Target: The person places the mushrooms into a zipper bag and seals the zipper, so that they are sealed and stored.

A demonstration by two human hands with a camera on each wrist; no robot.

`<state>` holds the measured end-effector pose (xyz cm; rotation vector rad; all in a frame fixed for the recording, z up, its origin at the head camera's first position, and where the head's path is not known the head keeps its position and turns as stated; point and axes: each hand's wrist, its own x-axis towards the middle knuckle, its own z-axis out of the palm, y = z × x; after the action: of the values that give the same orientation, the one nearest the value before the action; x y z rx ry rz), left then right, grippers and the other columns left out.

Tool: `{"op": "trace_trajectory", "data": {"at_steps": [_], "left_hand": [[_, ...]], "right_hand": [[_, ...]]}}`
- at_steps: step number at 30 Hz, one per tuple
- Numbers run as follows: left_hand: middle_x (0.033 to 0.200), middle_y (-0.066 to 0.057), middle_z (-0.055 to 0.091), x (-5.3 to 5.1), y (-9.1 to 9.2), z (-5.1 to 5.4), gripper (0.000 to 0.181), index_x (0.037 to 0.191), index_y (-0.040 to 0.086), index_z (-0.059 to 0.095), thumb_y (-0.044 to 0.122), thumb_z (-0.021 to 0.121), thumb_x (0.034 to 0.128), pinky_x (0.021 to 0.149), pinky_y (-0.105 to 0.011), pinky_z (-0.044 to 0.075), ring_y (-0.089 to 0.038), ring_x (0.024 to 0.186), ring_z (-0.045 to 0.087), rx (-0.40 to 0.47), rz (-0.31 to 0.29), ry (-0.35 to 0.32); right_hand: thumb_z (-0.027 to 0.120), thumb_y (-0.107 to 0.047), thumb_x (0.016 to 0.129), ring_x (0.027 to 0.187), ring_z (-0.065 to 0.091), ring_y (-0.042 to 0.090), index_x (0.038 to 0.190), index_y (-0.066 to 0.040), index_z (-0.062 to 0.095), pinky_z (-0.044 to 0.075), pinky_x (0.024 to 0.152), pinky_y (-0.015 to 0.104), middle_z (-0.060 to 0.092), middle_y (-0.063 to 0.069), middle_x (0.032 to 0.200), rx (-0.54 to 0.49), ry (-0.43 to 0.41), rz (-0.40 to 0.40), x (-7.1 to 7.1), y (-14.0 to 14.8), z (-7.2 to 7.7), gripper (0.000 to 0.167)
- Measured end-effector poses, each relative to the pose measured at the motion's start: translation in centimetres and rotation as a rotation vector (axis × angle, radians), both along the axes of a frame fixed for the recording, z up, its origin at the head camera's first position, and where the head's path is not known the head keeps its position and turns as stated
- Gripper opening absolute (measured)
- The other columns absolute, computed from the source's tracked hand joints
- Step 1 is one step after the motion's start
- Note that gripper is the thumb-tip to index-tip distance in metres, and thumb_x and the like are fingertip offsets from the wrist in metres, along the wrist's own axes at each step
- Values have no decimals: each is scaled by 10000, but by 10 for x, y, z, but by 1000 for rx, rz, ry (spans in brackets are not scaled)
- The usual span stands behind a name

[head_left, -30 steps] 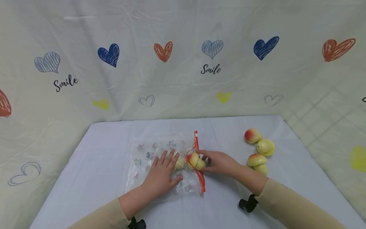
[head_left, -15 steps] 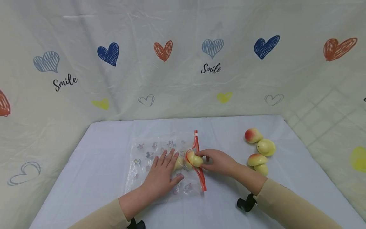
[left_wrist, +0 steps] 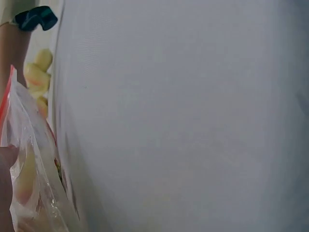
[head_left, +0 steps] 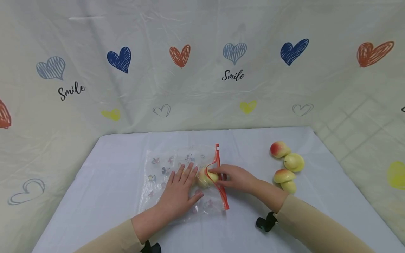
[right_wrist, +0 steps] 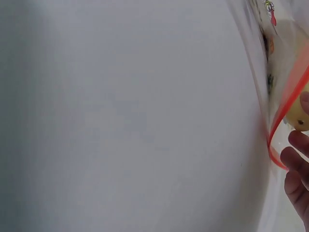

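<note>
A clear printed zip bag [head_left: 155, 196] with a red-orange slider edge lies flat on the table, its mouth to the right. My left hand [head_left: 178, 191] rests on the bag with fingers spread. At the mouth, my right hand [head_left: 238, 178] pinches a yellow mushroom [head_left: 207, 177] with a reddish tint, thumb and fingers reaching past the red edge. In the right wrist view the mushroom's yellow end [right_wrist: 297, 118] shows a small dark spot between the fingers. Another yellowish shape [left_wrist: 25, 179] shows through the plastic in the left wrist view, partly hidden by the left hand.
At the right of the white-covered table [head_left: 120, 154] lie three more mushrooms: a red-yellow one [head_left: 279, 149], a pale yellow one [head_left: 294, 162] and one with a reddish cap [head_left: 284, 176]. A cloth with printed hearts [head_left: 180, 56] hangs behind the table.
My right hand has moved left, pushing the mushroom further through the bag's mouth; its reddish side has turned away. My left hand has stayed in place on the bag.
</note>
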<state>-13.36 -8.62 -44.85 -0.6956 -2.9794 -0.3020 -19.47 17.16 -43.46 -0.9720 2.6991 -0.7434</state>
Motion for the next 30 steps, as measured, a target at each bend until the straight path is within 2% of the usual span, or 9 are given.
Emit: {"op": "trace_trajectory", "data": {"at_steps": [6,9,14,17,24,30], "left_hand": [[1659,-3,150,0,2,1,867,1600,201,194,657,501,930,1175,-575,140,-296,1513,117,-18,6,23],[1658,-1,155,0,2,1,861,1600,205,195,656,498,932,1176,-579,125,-296,1513,120,-25,4,34],[1658,3,152,0,3,1,858,1603,220,179,670,475,935,1168,-600,113,-298,1513,116,-55,10,42],[1659,5,151,1,3,2,859,1603,229,178,679,469,932,1163,-605,116,-296,1512,120,-71,20,45],[1655,10,167,0,4,2,855,1598,241,205,676,493,920,1165,-593,101,-287,1510,131,-80,34,39],[1653,7,176,0,6,3,847,1596,241,216,678,485,922,1164,-598,104,-289,1508,141,-99,36,43]], "right_hand": [[752,-175,889,862,574,90,1342,-161,632,518,775,265,662,-72,1059,-36,-5,23,-3,-9,-2,470],[754,-151,884,826,564,81,1298,-135,660,508,738,242,671,-74,1043,-58,-20,-16,-4,-13,-5,425],[751,-126,881,813,565,98,1231,-144,696,518,710,236,666,-82,958,-96,-110,-103,-3,-23,-8,355],[736,-112,889,808,573,108,1202,-143,706,522,713,243,660,-77,918,-102,-149,-128,-3,-27,-12,316],[722,-140,908,829,588,114,1179,-154,722,541,761,283,675,-75,924,-110,-188,-182,-3,-32,-15,271],[733,-154,900,846,590,121,1178,-171,730,539,718,266,691,-71,980,-136,-186,-218,-4,-24,-12,279]]}}
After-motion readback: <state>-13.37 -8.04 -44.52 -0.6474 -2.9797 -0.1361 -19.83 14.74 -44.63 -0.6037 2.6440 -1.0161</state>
